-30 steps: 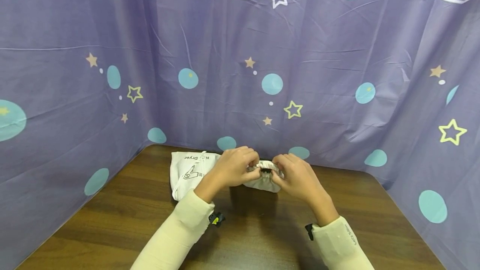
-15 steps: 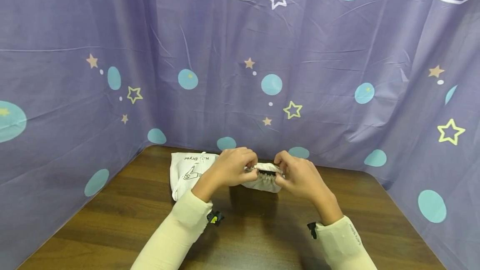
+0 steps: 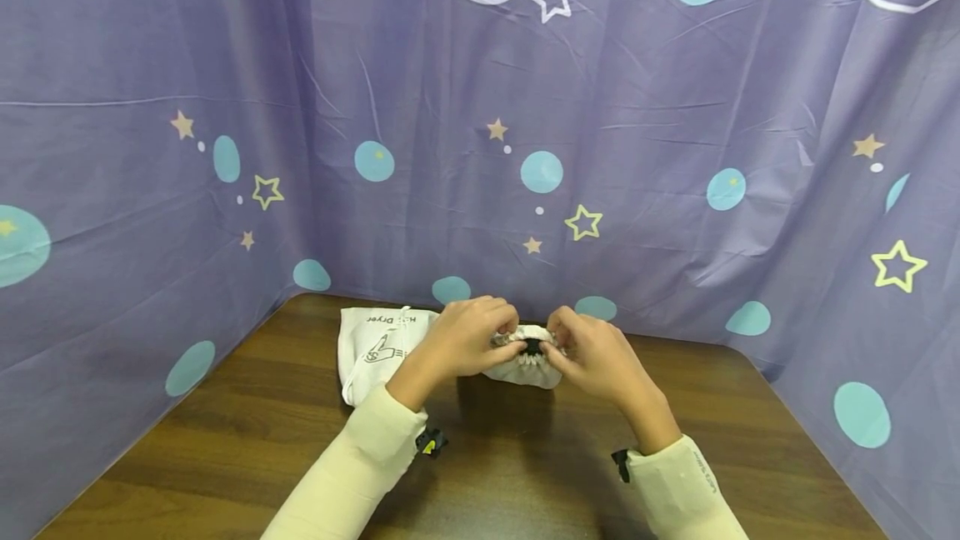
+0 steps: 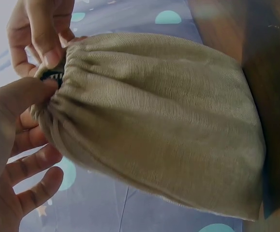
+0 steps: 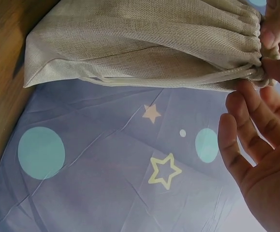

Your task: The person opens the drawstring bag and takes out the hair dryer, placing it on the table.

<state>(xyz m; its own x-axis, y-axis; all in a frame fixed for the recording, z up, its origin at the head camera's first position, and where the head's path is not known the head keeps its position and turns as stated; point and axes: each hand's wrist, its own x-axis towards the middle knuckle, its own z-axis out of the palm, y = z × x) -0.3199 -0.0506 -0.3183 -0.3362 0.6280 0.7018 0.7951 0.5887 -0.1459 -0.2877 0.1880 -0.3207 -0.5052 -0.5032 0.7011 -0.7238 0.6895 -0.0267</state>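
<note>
Head view, nearest first: my pale sleeves run forward from the bottom edge, a small black band showing at my left cuff and another at my right. Past them, my left hand and my right hand face each other, each pinching the gathered mouth of a beige drawstring pouch between thumb and fingers. The pouch sits between my hands, its mouth at my fingertips and its body hanging down below them to the table. Something dark with pale marks shows in the opening between my thumbs; I can't tell what it is. From the left wrist, the outer fingers of my left hand spread loosely beside the mouth, and the cloth fans out in pleats away from my grip. From the right wrist, a thin cord runs along the pouch's side toward my right fingers. Just left of my left hand, partly behind my forearm, a white bag lies on the wood, printed with "Dryer" and a line drawing. Beyond both hands hangs a purple curtain patterned with stars, moons and teal dots.
</note>
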